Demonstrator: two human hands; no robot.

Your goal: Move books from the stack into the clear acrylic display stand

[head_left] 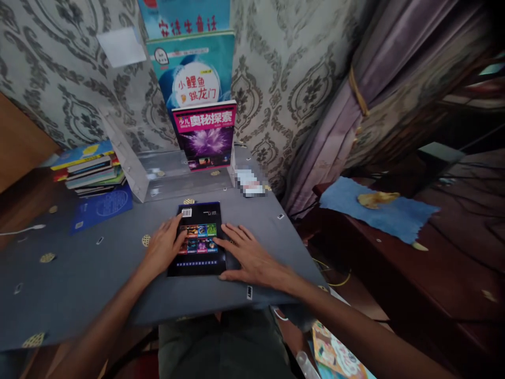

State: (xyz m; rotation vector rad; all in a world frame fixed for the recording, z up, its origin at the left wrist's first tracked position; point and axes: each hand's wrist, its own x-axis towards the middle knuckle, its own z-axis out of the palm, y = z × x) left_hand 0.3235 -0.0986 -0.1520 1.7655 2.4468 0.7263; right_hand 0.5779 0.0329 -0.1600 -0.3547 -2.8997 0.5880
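Observation:
A black book [201, 268] lies flat on the grey table, back cover up, with a barcode at its top left and rows of small colour pictures. My left hand [165, 242] rests on its left edge, fingers stretched over the cover. On the right side, my right hand [252, 255] lies flat with fingers spread, its fingertips touching the book's right edge. Neither hand grips anything. Beyond the book stands a clear acrylic rack [169, 181]. Upright at its right end are a pink and black book [207, 139], a teal book [195, 68] and a blue book [189, 18].
A stack of books [92, 171] sits left of the rack, with a blue book [104, 208] lying flat before it. A white cable [27, 230] lies at far left. Right of the table are a dark red wooden bench [379, 263] with a blue cloth [343, 200], and a tied curtain [339, 121].

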